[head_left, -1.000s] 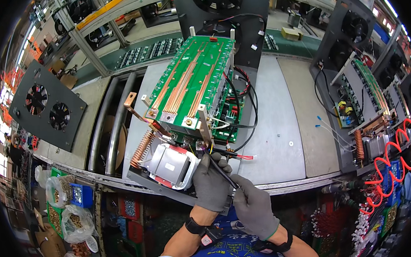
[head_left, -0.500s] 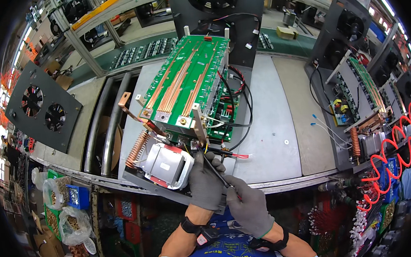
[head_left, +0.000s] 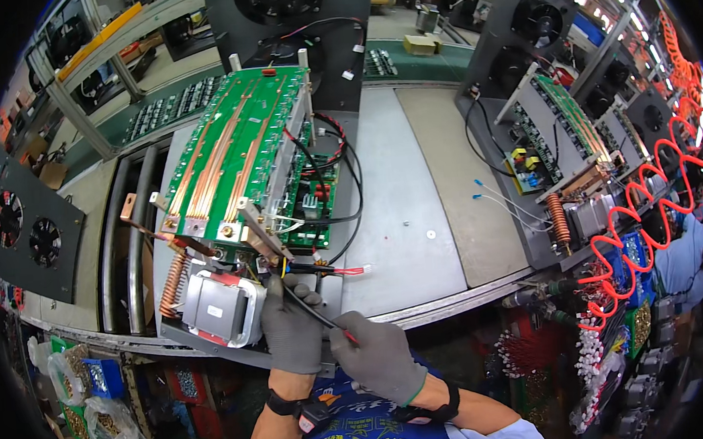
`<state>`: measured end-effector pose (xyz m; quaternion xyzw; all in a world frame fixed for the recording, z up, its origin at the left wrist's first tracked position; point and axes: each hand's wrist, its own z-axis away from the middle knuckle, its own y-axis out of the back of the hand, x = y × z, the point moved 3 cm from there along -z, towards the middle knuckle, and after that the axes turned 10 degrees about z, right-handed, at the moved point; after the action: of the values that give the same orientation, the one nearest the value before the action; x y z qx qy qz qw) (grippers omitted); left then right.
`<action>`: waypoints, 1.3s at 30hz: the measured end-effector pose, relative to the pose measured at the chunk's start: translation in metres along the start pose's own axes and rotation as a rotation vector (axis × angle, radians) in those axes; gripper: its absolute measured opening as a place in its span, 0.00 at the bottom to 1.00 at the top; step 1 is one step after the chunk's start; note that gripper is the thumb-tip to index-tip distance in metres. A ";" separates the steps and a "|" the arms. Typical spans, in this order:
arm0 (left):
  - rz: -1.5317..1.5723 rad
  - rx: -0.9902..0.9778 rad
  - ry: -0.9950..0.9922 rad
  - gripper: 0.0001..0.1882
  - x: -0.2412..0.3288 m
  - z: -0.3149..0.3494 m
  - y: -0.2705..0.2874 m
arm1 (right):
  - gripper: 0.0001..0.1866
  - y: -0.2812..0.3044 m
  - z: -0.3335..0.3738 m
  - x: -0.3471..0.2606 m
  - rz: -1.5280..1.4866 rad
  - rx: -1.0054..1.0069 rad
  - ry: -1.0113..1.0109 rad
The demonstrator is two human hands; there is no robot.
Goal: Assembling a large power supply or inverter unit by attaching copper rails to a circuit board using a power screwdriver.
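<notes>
My left hand [head_left: 292, 324], in a grey glove, is closed around the upper part of a black cable [head_left: 313, 312], just below the front corner of the unit. My right hand [head_left: 378, 355], gloved too, grips the cable's lower end, where a bit of red shows. Above the hands stands the unit, its green circuit board [head_left: 230, 146] carrying copper strips. Left of my left hand sits a silver transformer [head_left: 222, 309] beside a copper coil [head_left: 174, 285]. Close to my left fingertips, red and white wires end in a white connector [head_left: 366, 269]. The cable's upper end is hidden.
Metal rollers [head_left: 139, 257] lie left of the unit. A second unit with a copper coil [head_left: 558, 221] stands at the right, near a coiled red air hose [head_left: 603, 252]. A blue parts bin [head_left: 104, 378] and bags [head_left: 111, 427] sit below the bench edge at left.
The view has swung to the right, so the bench and both hands appear farther left. Both hands stay on the black cable, with little change in grip.
</notes>
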<state>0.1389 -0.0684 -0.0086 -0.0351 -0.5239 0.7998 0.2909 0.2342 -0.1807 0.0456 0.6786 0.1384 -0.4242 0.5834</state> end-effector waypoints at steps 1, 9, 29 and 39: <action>0.010 0.035 -0.015 0.10 0.000 -0.001 0.002 | 0.08 0.000 0.000 0.000 -0.013 -0.019 0.014; -0.003 0.003 -0.059 0.10 0.000 -0.001 0.002 | 0.11 0.005 -0.004 -0.008 0.050 -0.090 0.061; 0.098 0.105 -0.028 0.12 -0.009 -0.003 0.005 | 0.06 0.075 -0.131 0.226 0.633 0.184 -0.083; 0.106 0.034 0.008 0.12 -0.009 -0.003 0.005 | 0.08 0.036 -0.101 0.096 0.050 0.112 0.068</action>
<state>0.1452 -0.0713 -0.0164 -0.0609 -0.5064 0.8228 0.2508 0.3589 -0.1284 -0.0049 0.7273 0.1170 -0.3932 0.5502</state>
